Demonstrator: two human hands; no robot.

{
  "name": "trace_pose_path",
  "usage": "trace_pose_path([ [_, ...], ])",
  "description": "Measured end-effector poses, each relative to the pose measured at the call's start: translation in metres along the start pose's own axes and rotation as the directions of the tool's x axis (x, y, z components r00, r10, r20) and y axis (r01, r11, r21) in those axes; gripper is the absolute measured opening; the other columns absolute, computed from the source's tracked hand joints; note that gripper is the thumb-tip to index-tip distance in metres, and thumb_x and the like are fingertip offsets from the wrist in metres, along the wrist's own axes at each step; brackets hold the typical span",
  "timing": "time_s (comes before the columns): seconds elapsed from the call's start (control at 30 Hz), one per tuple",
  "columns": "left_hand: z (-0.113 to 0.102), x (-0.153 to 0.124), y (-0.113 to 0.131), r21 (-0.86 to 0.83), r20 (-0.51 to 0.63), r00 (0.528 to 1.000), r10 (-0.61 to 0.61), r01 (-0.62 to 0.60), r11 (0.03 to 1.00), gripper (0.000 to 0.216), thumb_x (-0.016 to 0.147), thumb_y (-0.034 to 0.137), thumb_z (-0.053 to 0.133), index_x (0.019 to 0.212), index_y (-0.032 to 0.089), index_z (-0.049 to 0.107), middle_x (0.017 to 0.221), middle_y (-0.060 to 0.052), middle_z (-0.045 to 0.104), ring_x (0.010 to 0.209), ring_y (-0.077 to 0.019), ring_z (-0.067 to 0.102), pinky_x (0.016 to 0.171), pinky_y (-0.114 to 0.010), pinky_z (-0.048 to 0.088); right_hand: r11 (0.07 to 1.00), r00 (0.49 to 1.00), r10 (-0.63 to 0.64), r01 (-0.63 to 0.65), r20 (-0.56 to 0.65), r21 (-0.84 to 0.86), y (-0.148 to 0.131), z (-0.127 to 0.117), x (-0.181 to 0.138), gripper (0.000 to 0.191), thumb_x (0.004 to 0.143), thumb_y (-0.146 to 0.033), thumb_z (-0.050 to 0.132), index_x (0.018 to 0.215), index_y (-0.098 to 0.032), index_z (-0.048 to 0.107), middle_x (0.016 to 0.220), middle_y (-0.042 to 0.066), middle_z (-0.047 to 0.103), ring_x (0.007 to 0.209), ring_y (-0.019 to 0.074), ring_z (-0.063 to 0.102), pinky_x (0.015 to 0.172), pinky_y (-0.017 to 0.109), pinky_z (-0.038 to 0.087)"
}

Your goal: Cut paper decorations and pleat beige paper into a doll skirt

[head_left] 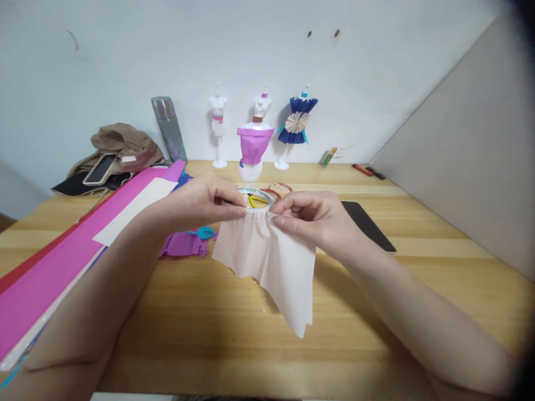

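Note:
Both my hands hold a pale pink sheet of paper point(276, 262) gathered into pleats along its top edge, raised above the wooden table point(217, 334). My left hand point(200, 200) pinches the gathered edge from the left with thumb and fingers closed. My right hand point(313, 220) pinches the same edge from the right. The loose paper hangs down and fans out toward me. Just behind my fingers lies a roll of clear tape point(256, 196).
Pink, red and white paper sheets point(62, 267) lie at the left, purple scraps point(184, 244) under my left wrist. Three small mannequins point(254, 139) stand at the back beside a grey flask point(169, 129), a brown bag point(125, 146) and a dark tablet point(368, 225).

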State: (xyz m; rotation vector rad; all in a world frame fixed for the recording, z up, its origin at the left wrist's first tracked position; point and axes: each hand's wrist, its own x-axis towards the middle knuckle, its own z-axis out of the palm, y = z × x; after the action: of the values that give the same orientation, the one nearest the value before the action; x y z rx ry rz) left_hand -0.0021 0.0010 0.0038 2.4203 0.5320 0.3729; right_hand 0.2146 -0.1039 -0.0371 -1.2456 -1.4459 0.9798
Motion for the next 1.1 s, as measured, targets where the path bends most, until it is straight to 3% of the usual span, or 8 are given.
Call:
trace_pose_path([
  [0.5,0.0014,-0.0002,0.0005,-0.013,0.023,1.000,0.010,-0.009,1.000,0.028,0.087,0.038,0.061,0.077,0.017,0.075,0.072,-0.001,0.068,0.067,-0.0122,0.056,0.060,-0.023,0.040,0.996,0.998,-0.051,0.047,-0.044,-0.081,0.0039,-0.0001,0.0033,0.029,0.070,-0.037,0.081,0.067,-0.023,0.056,0.061,-0.002,0.053,0.053,0.0118,0.045,0.047,0.026,0.035],
  [0.9,0.0016,-0.0015,0.0050,-0.021,0.044,0.999,0.032,-0.031,0.999,0.023,0.086,0.036,0.063,0.079,0.019,0.076,0.077,0.000,0.073,0.070,-0.0131,0.061,0.063,-0.022,0.043,0.997,0.998,-0.012,0.007,-0.058,-0.079,0.0053,-0.0011,0.0060,0.032,0.065,-0.035,0.081,0.065,-0.022,0.052,0.062,-0.002,0.054,0.055,0.0119,0.047,0.049,0.026,0.036],
  [1.1,0.0018,-0.0017,0.0063,-0.011,0.065,0.995,0.072,-0.072,0.997,0.022,0.087,0.035,0.063,0.082,0.020,0.078,0.080,-0.001,0.076,0.074,-0.0135,0.064,0.067,-0.021,0.046,0.999,0.999,0.036,-0.036,-0.014,0.011,0.0028,-0.0035,0.0068,0.031,0.064,-0.030,0.083,0.085,-0.024,0.061,0.056,-0.006,0.055,0.051,0.0120,0.048,0.050,0.027,0.035],
])
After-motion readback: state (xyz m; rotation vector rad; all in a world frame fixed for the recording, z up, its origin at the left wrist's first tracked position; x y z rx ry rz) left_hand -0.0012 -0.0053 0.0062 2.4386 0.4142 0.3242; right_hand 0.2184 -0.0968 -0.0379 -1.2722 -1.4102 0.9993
